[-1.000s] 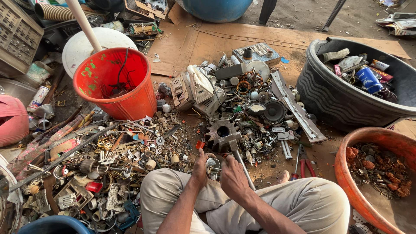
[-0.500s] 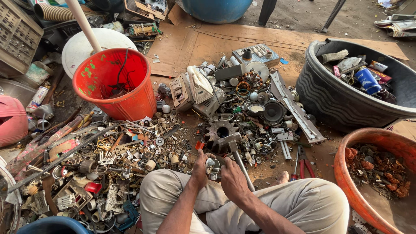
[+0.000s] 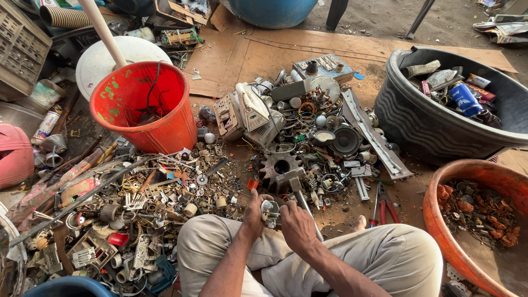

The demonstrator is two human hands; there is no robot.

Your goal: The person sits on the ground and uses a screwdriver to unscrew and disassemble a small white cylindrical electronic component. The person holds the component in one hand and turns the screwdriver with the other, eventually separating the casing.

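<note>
A small metal part (image 3: 270, 210), grey and hard to make out, sat gripped between both hands just above the person's knees, low at the near edge of the floor. The left hand (image 3: 254, 213) was closed around its left side, the right hand (image 3: 296, 224) clamped on its right, the two hands pressed close together over it. A hammer (image 3: 295, 187) lay just beyond the hands, its head near a rusty gear wheel (image 3: 281, 164) and its handle running back under the right hand; whether that hand touched it could not be told. Red-handled pliers (image 3: 383, 204) lay on the floor to the right, near the right knee. Further out, a heap of scrap metal (image 3: 313, 129) spread across the middle of the floor, and a looser scatter of small fittings (image 3: 137, 203) covered the left side. An orange bucket (image 3: 144, 107) stood beyond that scatter with a pale pole (image 3: 102, 30) rising behind it. A black tub (image 3: 423, 124) of cans and wrappers stood at the right edge, and an orange basin (image 3: 456, 242) holding rusty bits sat at the near right corner.
</note>
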